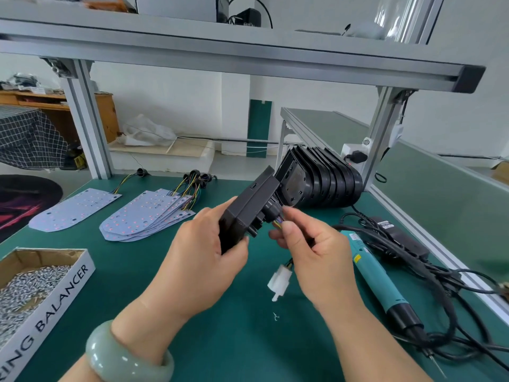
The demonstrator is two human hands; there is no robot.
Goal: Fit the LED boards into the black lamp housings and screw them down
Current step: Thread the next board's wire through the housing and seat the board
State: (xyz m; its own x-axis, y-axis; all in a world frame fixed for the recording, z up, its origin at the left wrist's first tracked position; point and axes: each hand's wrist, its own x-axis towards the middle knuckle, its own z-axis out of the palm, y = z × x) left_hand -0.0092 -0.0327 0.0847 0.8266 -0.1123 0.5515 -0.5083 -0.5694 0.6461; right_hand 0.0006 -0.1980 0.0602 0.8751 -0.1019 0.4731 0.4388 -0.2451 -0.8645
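My left hand (203,249) grips a black lamp housing (249,208) above the green mat, tilted on edge. My right hand (311,246) pinches the coloured wires (276,224) that come out of the housing's back by a black grommet (271,209). A white plug (279,281) hangs from those wires below my right hand. A fanned stack of white LED boards (146,216) with wire tails lies at centre left, and a single board (74,209) lies further left. A row of black housings (322,183) leans at the back right.
A cardboard box of screws (35,288) stands at the front left. A teal electric screwdriver (377,277) lies on the right among black cables (440,277) and a power adapter (396,232). An aluminium frame post (381,142) and a rail border the bench on the right.
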